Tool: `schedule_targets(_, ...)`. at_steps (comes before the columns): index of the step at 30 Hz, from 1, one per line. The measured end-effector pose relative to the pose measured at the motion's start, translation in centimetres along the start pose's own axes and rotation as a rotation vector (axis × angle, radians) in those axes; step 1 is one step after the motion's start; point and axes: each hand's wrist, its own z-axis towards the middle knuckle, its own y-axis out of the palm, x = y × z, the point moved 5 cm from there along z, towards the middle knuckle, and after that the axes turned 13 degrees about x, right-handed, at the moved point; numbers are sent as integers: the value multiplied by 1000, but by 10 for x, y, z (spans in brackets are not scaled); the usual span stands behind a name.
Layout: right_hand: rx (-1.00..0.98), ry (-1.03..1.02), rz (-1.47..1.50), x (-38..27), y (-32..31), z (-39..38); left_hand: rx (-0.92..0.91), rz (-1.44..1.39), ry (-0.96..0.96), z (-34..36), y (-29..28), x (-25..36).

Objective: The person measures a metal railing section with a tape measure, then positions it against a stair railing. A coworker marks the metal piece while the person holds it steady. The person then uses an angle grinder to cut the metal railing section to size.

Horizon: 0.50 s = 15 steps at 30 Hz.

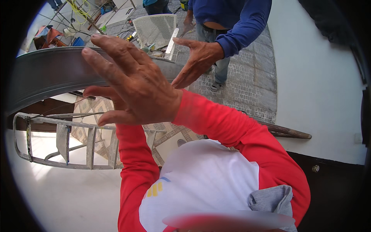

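In front of me runs a long grey metal strip (50, 71), which looks bowed in this view. My right hand (135, 79) is raised before it with the back toward me, fingers spread and pointing up and left. Nothing shows in its grasp; whether it touches the strip, I cannot tell. My left forearm (135, 149), in a red sleeve, reaches up behind the right hand, and my left hand is mostly or fully hidden there. A co-worker's hand (201, 58), with a blue sleeve, is held open by the strip's right end.
An aluminium ladder (91, 143) is below the strip on the left. Beyond stands a white perforated chair (154, 31) amid tools and cables. The co-worker (228, 23) stands on a patterned floor covering (247, 85). A wooden pole (290, 131) juts out on the right, by a white wall (317, 89).
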Motion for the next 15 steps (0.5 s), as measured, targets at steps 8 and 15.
schedule_targets(8, -28, -83, -136, -24, 71, 68, 99, 375, 6, -40, -51, -12)
schedule_targets(15, -28, -74, -11, -18, 93, 52, 207, 671, 102, -13, -81, 7)
